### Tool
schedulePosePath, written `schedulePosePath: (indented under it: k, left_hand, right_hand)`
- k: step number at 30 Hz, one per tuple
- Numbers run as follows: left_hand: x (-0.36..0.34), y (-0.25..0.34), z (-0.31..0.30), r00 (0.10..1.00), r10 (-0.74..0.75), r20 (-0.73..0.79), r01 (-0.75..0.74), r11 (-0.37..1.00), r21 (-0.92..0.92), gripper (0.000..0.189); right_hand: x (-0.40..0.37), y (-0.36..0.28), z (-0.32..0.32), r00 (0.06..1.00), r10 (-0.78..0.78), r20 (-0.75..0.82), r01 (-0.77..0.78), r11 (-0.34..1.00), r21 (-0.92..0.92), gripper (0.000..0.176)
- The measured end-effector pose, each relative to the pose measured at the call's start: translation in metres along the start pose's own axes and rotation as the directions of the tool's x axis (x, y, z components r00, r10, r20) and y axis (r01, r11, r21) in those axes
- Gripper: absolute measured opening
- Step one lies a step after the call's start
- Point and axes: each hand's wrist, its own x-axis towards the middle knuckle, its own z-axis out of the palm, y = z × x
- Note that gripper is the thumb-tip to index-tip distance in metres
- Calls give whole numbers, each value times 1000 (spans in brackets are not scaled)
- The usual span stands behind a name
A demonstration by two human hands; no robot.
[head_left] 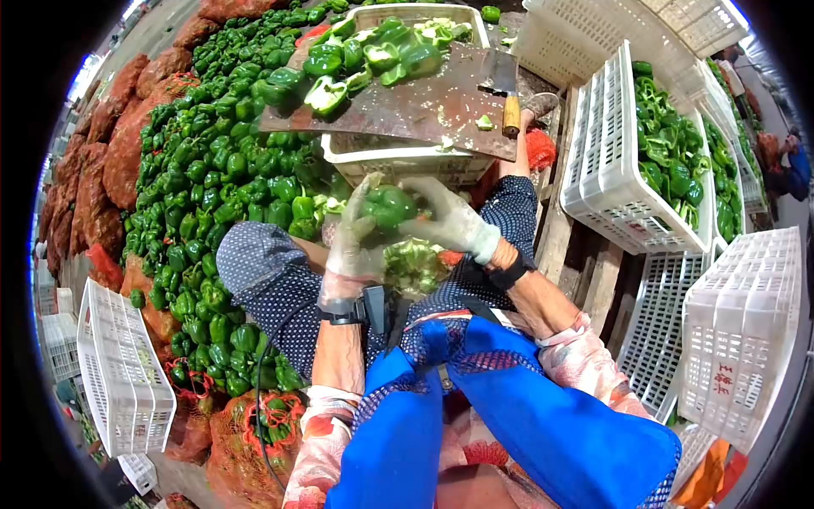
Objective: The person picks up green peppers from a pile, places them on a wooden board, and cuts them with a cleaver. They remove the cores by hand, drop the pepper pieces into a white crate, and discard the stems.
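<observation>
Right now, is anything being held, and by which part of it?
A green pepper, held by its opposite sides: the left hand on its left, the right hand on its right. Blur hides the exact finger contacts.

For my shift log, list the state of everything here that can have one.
Left hand: gloved, against the pepper
Right hand: gloved, against the pepper
Pepper: held, blurred
Knife: lying on the board
Board: seed-strewn, across a crate
Cut peppers: open, on the board
Heaped peppers: loose, mostly whole
Crate at right: filled with peppers
Sacks: bulging
</observation>
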Motion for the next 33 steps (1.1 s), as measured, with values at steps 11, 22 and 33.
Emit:
schedulePosePath:
  k: [11,22,33]
  left_hand:
    - [2,28,35,993,-10,-121,24,993,115,76]
    - [37,90,15,935,352,-45,-314,880,357,64]
    - [-32,148,-23,790,576,-212,-475,792,382,71]
  right_hand:
    - [24,-25,-4,991,-101,87,117,972,-204,79]
    - [119,-51,-75,940,-207,-270,77,902,-424,84]
    - [153,67,-79,900,-217,-377,-271,397,-877,78]
